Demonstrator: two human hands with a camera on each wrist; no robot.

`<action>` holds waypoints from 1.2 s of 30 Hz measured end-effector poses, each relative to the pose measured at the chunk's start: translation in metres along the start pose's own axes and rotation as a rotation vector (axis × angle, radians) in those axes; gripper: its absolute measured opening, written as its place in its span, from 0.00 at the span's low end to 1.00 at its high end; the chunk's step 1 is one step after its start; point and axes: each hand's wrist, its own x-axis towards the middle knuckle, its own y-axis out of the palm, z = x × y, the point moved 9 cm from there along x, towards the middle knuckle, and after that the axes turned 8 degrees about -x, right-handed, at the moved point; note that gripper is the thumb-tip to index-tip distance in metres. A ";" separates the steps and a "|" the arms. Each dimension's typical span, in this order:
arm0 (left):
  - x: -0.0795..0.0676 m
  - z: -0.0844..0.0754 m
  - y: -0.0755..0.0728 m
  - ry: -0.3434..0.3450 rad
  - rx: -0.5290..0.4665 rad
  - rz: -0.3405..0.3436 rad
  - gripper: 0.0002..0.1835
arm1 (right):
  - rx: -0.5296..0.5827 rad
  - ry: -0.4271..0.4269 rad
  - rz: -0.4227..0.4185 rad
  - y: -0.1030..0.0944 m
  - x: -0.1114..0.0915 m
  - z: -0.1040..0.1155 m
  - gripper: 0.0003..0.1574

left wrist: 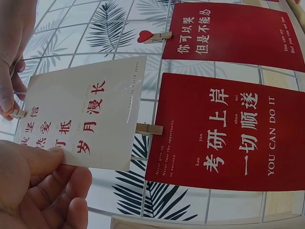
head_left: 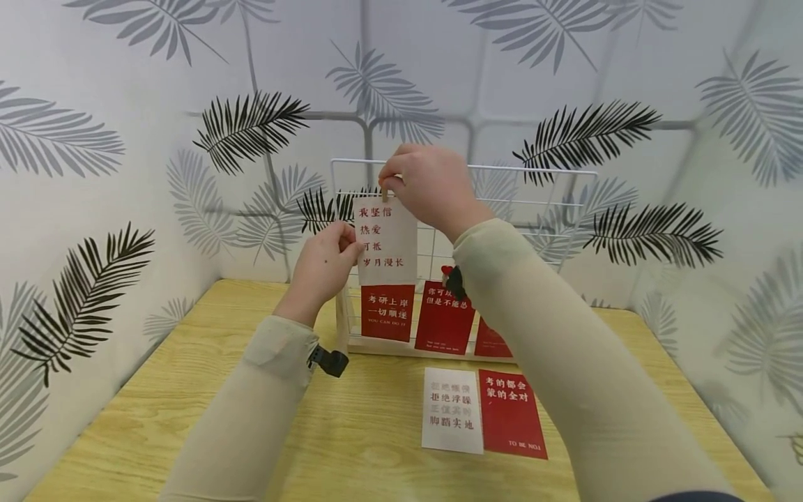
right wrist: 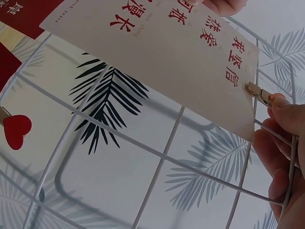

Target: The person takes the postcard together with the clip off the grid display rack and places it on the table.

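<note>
A white card with red characters is held up against the upper left of a white wire grid rack. My left hand pinches the card's left edge between thumb and finger. At the card's top edge, my right hand pinches a small wooden clothespin, whose tip sits on the card. In the left wrist view, another clothespin holds a red card just below the white one. Beside it hangs a second red card, clipped by a clothespin with a red heart.
A third red card hangs at the right, partly behind my right arm. On the wooden table, a white card and a red card lie side by side in front of the rack. A leaf-patterned wall stands behind.
</note>
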 end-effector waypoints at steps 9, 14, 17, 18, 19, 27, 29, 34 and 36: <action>-0.001 0.001 -0.002 0.010 -0.025 0.003 0.06 | 0.011 -0.043 -0.042 -0.005 -0.004 0.005 0.09; -0.001 0.001 -0.002 0.014 -0.031 0.010 0.05 | 0.024 -0.077 -0.079 -0.008 -0.007 0.005 0.08; -0.001 0.000 -0.002 0.023 -0.032 0.011 0.05 | 0.043 -0.089 -0.116 -0.012 -0.009 0.005 0.08; -0.001 0.000 -0.003 0.026 -0.032 0.010 0.05 | 0.051 -0.094 -0.128 -0.013 -0.009 0.005 0.08; -0.001 0.000 -0.003 0.029 -0.031 0.008 0.04 | 0.057 -0.097 -0.138 -0.014 -0.010 0.005 0.08; -0.003 -0.002 -0.005 0.062 -0.037 0.009 0.05 | 0.119 -0.076 -0.150 -0.015 -0.012 0.001 0.07; -0.003 -0.002 -0.005 0.069 -0.036 0.010 0.05 | 0.132 -0.072 -0.153 -0.016 -0.013 0.000 0.07; -0.004 -0.001 -0.007 0.071 -0.036 0.011 0.05 | 0.155 -0.076 -0.179 -0.018 -0.016 -0.001 0.08; -0.003 -0.001 -0.007 0.076 -0.039 0.011 0.05 | 0.161 -0.081 -0.198 -0.020 -0.017 -0.001 0.08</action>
